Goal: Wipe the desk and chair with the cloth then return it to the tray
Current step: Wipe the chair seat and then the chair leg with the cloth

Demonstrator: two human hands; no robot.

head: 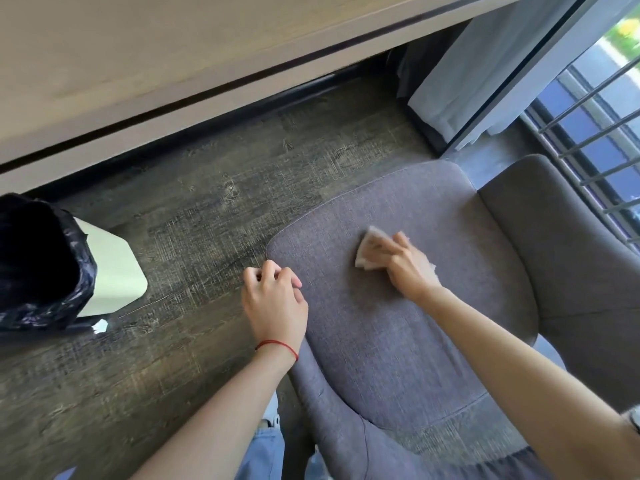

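A grey fabric chair (391, 348) fills the lower right, its seat facing up and its backrest at the right. My right hand (410, 266) presses a small pale cloth (367, 249) flat on the middle of the seat. My left hand (275, 299) hovers at the seat's front left edge, fingers loosely curled, holding nothing; a red string circles its wrist. The light wooden desk (145, 46) runs across the top of the view. No tray is in view.
A white bin with a black liner (52, 261) stands on the dark wood floor (194, 209) at the left, a paper scrap beside it. A pale curtain (481, 67) and a glass door with metal railing (595, 109) are at the right.
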